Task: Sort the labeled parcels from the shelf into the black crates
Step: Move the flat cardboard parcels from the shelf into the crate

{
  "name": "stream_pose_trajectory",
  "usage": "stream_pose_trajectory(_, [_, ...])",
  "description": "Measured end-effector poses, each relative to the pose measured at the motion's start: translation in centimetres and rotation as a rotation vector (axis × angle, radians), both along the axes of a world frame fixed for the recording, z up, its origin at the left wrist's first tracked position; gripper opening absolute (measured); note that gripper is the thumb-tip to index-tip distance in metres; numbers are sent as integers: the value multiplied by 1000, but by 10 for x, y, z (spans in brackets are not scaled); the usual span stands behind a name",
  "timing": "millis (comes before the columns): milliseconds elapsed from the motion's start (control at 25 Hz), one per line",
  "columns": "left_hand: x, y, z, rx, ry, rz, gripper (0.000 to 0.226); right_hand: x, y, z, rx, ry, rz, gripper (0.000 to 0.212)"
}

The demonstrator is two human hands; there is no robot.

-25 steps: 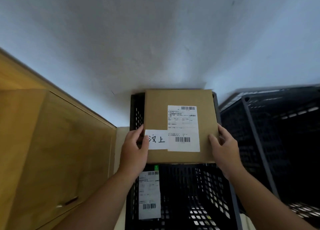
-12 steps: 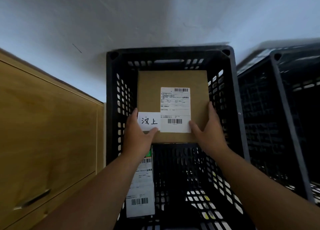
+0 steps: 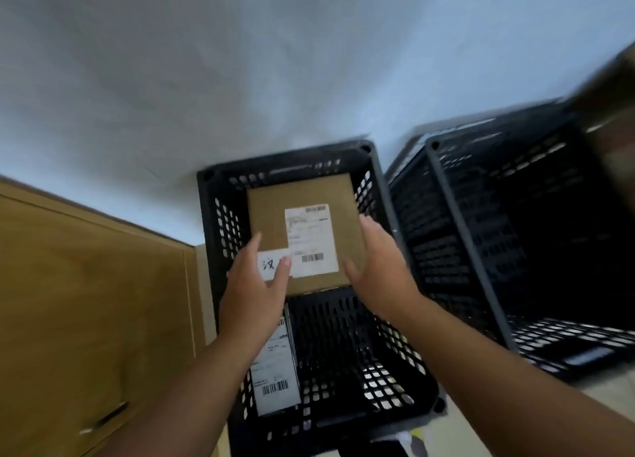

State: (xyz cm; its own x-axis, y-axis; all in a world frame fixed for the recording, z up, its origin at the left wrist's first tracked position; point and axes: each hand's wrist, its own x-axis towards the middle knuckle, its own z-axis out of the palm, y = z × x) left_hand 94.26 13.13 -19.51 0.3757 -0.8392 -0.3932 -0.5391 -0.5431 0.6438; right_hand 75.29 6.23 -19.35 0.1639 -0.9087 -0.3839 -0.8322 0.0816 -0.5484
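A brown cardboard parcel [image 3: 275,212] with a white shipping label and a handwritten tag lies low in the far end of the black crate [image 3: 381,188]. My left hand [image 3: 252,291] is at its near left corner, thumb lying over the tag and fingers along the left edge. Over the near right corner, my right hand [image 3: 379,267] has straight, spread fingers and shows no grip on the box. A second parcel with a white barcode label [image 3: 275,370] stands against the crate's left wall, partly behind my left forearm.
Another black crate [image 3: 488,250] stands just to the right, its inside dark. A wooden cabinet [image 3: 86,302] flanks the left side. A white wall lies beyond both crates. A blurred brown shape [image 3: 611,88] shows at the upper right edge.
The parcel went from above the crate's rim down into its far end. My right hand has loosened from the box's right edge and its fingers have straightened. The view has tilted.
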Motion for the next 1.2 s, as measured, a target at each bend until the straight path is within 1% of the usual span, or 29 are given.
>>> stream_pose_trajectory(120, [-9,9,93,-40,-103,-184,59,-16,32,113,-98,30,9,61])
stream_pose_trajectory(240, [-19,19,180,-162,-201,-396,51,-39,74,200,-270,130,-36,55])
stream_pose_trajectory(360, [-34,29,246,-326,-236,-545,44,-65,114,262,-442,188,-145,46])
stream_pose_trajectory(480, [-57,34,292,-440,-213,-639,43,-86,152,309,-550,236,-287,48])
stream_pose_trajectory(560, [-82,35,311,-486,-177,-688,43,-105,173,326,-589,264,-365,50])
stream_pose_trajectory(680, [-133,46,334,-563,-120,-789,43,-140,207,344,-594,292,-465,50])
stream_pose_trajectory(840, [-205,70,353,-670,-92,-942,45,-192,247,358,-585,296,-593,50])
stream_pose_trajectory(920, [-240,82,353,-703,-105,-1031,48,-220,261,359,-591,303,-623,51])
stream_pose_trajectory(1080, [-312,104,345,-704,-125,-1113,51,-287,287,350,-548,299,-657,50])
stream_pose_trajectory(1200, [-368,116,346,-696,-137,-1128,54,-345,304,344,-503,263,-666,48])
